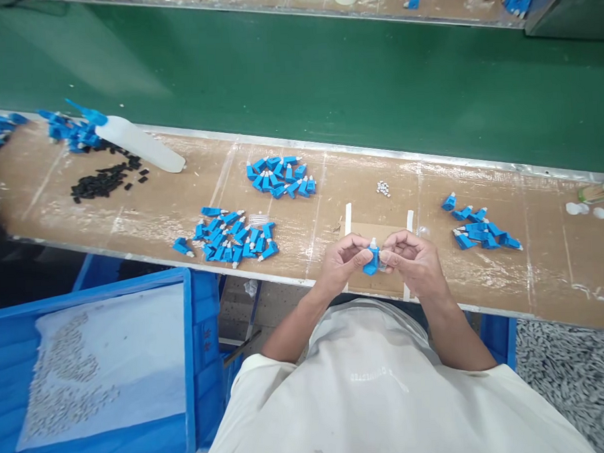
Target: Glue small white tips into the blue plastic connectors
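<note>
Between my two hands, over the front edge of the bench, is a small blue plastic part [370, 262] with a white tip pointing away from me. My left hand [347, 259] pinches its left side between thumb and fingers. On the other side, my right hand [411, 258] is closed with thumb and fingertips against the part. Something small and pale shows by the right fingertips, too small to name. Beneath the hands lies a cardboard patch [377, 234] bordered by white tape strips. Beyond it is a little pile of tiny white pieces [383, 189].
Blue parts lie in a near-left pile [227, 236], a farther pile [281, 177] and a right pile [485, 230]. Farther left are a white squeeze bottle [141, 145] and black pieces [100, 182]. A blue crate [190, 365] stands below. A green belt [295, 80] runs behind.
</note>
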